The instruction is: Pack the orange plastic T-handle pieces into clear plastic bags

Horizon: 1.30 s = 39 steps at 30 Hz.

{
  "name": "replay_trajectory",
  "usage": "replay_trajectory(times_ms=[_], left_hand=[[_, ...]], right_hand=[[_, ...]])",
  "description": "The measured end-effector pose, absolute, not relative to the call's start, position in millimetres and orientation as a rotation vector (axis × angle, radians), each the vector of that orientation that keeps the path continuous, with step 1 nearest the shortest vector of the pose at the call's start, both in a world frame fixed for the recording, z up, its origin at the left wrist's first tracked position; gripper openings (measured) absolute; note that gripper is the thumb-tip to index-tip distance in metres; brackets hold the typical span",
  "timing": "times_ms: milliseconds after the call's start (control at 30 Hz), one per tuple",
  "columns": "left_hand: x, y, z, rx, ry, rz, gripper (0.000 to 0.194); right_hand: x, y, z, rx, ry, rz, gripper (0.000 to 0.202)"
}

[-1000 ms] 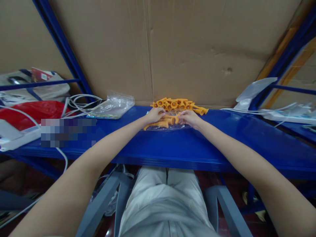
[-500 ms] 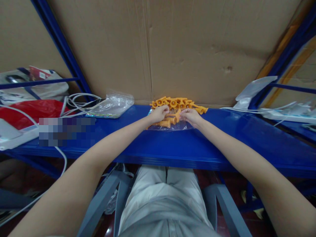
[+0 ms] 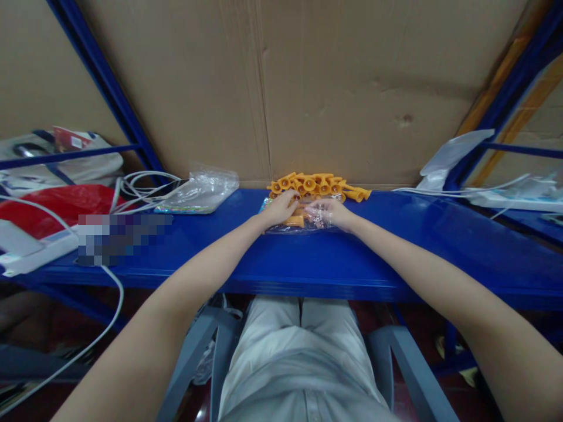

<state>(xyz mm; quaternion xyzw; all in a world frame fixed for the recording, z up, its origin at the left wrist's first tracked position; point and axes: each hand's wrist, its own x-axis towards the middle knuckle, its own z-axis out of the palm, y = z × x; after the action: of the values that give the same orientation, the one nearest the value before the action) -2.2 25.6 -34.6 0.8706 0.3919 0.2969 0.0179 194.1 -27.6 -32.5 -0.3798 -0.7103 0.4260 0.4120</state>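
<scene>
A clear plastic bag (image 3: pixel 314 225) lies on the blue table, with several orange plastic pieces (image 3: pixel 294 220) in it. My left hand (image 3: pixel 281 208) is closed at the bag's left side, gripping the film, its thumb toward the middle. Shiny film covers the fingers of my right hand (image 3: pixel 332 212), which looks to be inside the bag with fingers stretched leftward; no piece shows in it. Just behind both hands is a pile of orange trumpet-shaped pieces (image 3: pixel 310 185), flared ends mostly facing me, against the cardboard.
On the left of the table (image 3: pixel 308 264) lie a flat pack of clear bags (image 3: pixel 200 193), white cables (image 3: pixel 147 176), a power strip (image 3: pixel 39 252) and a red bag (image 3: pixel 57 205). Cardboard (image 3: pixel 308 88) stands behind. White cables and a translucent bag (image 3: pixel 453 161) are at the right.
My right hand has gone from pinching near an orange piece to reaching left under the film. My left hand's fingers have loosened slightly. The orange pieces in the bag are now more covered.
</scene>
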Motion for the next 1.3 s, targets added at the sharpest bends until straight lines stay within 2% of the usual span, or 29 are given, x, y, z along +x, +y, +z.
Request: replay_trajectory(times_ms=[200,367,600,767,967,1167,1300], left_hand=[[-3,24,-33,2.723,1.185,0.904,0.027],[-7,23,-31,2.765,1.181,0.971,0.026],[-10,11,-23,2.864,1.123,0.976,0.007],[-6,0,-17,2.818,1.254,0.792,0.013],[-5,-3,-15,2.668,1.331,0.679,0.017],[-5,-3,-16,2.644,1.258,0.693,0.017],[-5,-4,-15,2.683,1.289,0.736,0.018]], right_hand=[[197,-21,-37,-0.953,-1.973,0.993,0.037],[196,-18,-39,-0.953,-2.041,0.954,0.026],[189,-22,-40,-1.013,-1.766,0.977,0.018],[187,-32,-34,-1.029,-1.777,0.957,0.015],[191,-34,-28,-1.007,-1.95,0.986,0.002],[187,-28,-33,-1.077,-2.082,0.864,0.021],[186,-26,-33,-1.026,-2.102,0.73,0.023]])
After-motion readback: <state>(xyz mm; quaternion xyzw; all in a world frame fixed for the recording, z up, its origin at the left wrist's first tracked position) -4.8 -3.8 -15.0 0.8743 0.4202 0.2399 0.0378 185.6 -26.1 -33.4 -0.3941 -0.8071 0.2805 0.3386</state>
